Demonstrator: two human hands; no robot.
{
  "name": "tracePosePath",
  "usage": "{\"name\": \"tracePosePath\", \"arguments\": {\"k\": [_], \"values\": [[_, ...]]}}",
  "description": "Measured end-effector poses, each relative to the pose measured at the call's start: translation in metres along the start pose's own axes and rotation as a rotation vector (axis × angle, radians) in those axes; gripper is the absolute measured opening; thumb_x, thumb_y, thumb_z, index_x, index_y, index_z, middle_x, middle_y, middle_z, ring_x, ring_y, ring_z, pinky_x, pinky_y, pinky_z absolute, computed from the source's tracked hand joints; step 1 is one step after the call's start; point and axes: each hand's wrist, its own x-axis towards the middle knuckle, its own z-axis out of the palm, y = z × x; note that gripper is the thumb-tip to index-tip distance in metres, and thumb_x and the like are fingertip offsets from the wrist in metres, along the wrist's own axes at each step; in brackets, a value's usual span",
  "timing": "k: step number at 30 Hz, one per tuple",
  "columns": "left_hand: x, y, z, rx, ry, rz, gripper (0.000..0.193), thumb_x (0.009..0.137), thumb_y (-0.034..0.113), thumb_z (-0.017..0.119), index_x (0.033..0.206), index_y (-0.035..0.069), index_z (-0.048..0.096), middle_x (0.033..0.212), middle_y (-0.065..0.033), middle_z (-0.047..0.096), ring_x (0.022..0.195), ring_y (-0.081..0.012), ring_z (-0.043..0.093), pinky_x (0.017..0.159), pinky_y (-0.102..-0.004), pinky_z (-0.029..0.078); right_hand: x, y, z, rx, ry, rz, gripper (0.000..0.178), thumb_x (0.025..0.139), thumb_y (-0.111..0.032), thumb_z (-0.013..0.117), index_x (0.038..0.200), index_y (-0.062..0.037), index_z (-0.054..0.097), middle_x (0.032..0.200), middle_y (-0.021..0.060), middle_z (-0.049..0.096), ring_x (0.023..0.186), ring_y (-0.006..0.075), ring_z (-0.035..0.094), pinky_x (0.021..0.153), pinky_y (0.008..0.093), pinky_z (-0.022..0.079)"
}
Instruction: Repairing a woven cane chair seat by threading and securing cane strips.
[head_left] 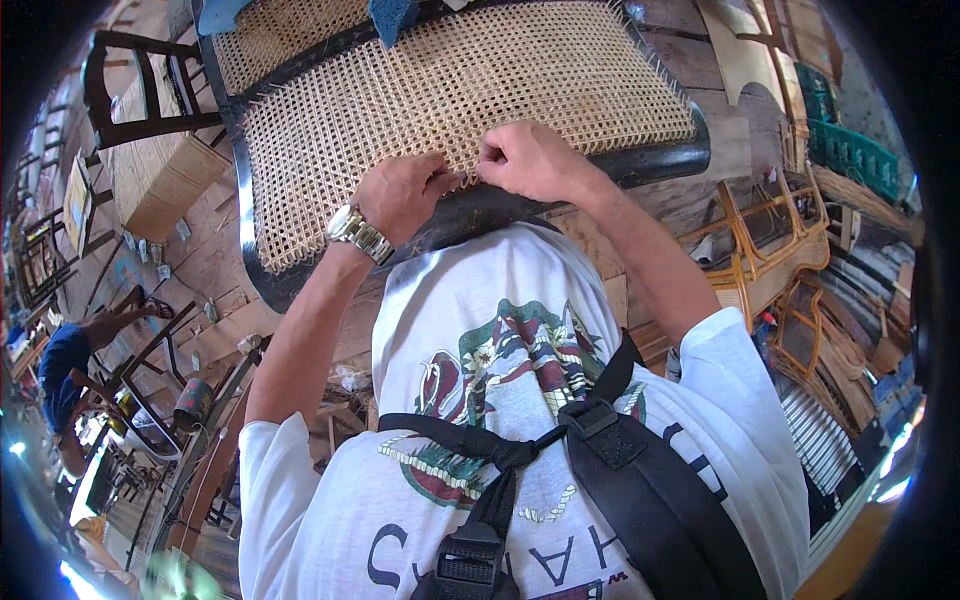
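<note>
As both hands (400, 197) (535, 160) touch woven cane (450, 90) | white shirt (430, 335) bears dark lettering (390, 553)

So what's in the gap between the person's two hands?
The head view shows the edge of the woven cane panel between the left hand and right hand, by the dark frame.

Cane webbing (440, 90) set in its frame (650, 160); wearer (500, 420) at its near edge, left hand (405, 190) on that edge, right hand (535, 160) at the same edge, farther right. Left of the webbing: chair (160, 132), cardboard box (170, 180) next to it; farther left and nearer, another person (62, 365). Right of the webbing: chair frame (770, 258) on the near side, plastic crate (850, 155) farther out.
</note>
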Motion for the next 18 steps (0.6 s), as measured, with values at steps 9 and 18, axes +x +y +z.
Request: {"name": "tracePosePath", "arguments": {"k": [9, 18], "values": [[0.004, 0.023, -0.011, 0.141, -0.054, -0.041, 0.024, 0.093, 0.03, 0.065, 0.09, 0.006, 0.068, 0.075, -0.0162, 0.069, 0.071, -0.0337, 0.069, 0.065, -0.0456, 0.053, 0.005, 0.015, 0.01, -0.087, -0.057, -0.12, 0.019, 0.084, -0.019, 0.068, 0.09, -0.0008, 0.069, 0.082, 0.0179, 0.068, 0.077, 0.0328, 0.066, 0.073, 0.0414, 0.052], [0.01, 0.046, -0.036, 0.313, -0.2, -0.171, 0.021, 0.091, 0.022, 0.062, 0.089, 0.005, 0.073, 0.087, -0.0205, 0.072, 0.084, -0.0363, 0.072, 0.072, -0.0468, 0.058, 0.006, 0.015, -0.006, 0.072, -0.118, -0.178, 0.016, 0.084, -0.016, 0.068, 0.088, -0.001, 0.067, 0.081, 0.0156, 0.067, 0.078, 0.029, 0.066, 0.073, 0.0385, 0.051]]}}
